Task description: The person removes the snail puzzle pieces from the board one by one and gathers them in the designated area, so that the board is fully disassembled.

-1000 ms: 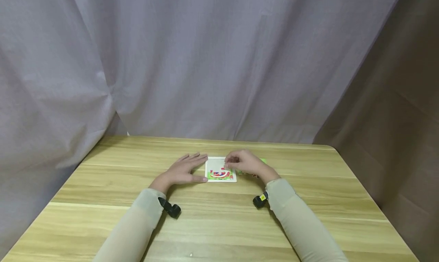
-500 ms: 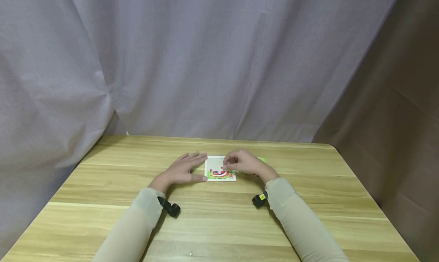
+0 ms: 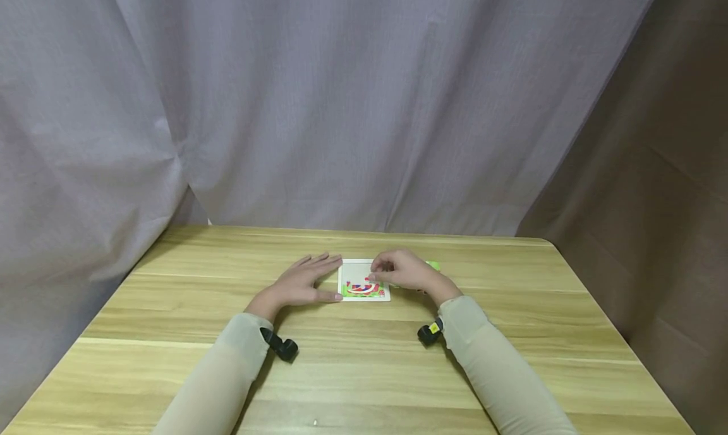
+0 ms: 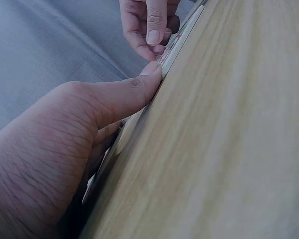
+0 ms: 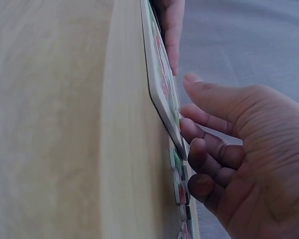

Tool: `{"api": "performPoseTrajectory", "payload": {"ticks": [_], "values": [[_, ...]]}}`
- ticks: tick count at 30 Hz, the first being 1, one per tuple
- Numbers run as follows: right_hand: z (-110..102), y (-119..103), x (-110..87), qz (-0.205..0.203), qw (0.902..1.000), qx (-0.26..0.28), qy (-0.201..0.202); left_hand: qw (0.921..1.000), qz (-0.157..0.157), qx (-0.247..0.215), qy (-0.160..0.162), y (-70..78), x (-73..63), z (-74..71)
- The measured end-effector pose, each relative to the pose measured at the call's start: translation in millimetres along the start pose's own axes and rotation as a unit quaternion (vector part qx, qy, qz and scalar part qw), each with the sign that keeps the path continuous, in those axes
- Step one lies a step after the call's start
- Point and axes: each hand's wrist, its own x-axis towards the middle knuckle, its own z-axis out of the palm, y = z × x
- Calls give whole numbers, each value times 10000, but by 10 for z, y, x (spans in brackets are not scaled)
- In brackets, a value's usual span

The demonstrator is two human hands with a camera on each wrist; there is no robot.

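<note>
A white-framed jigsaw puzzle tray (image 3: 364,299) lies flat on the table, its lower part filled with a green, red and white picture and its upper part bare. My left hand (image 3: 304,282) rests along the tray's left side with straight, spread fingers, the thumb (image 4: 144,79) at the near corner. Over the right half of the tray, my right hand (image 3: 402,269) brings thumb and forefinger together at a small red-and-white puzzle piece (image 3: 367,279), mostly hidden by the fingertips. Its other fingers (image 5: 204,162) are curled beside the tray's edge.
Several loose puzzle pieces (image 5: 180,191) lie on the table right of the tray, partly under my right hand; a green one (image 3: 434,265) shows past the wrist. A grey curtain (image 3: 318,106) hangs behind the wooden table (image 3: 352,372).
My right fingertips have shifted slightly left and toward me over the tray, staying at the red-and-white piece. My left hand keeps its place at the tray's left side.
</note>
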Motion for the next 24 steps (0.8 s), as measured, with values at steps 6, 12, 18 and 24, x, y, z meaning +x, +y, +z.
{"api": "performPoseTrajectory", "payload": {"ticks": [6,12,18,24], "values": [[-2,-7,-5,206,9995,198,97,10000,-31,29,-6,4,3,2],[-35,-9,-3,185,9992,342,20,10000,-14,-8,-4,16,-7,-7],[-62,10,1,-19,9994,324,-132,10000,-10,28,7,6,6,-8],[-71,12,-19,-198,9990,288,-264,10000,-19,-4,-7,-5,5,9]]}}
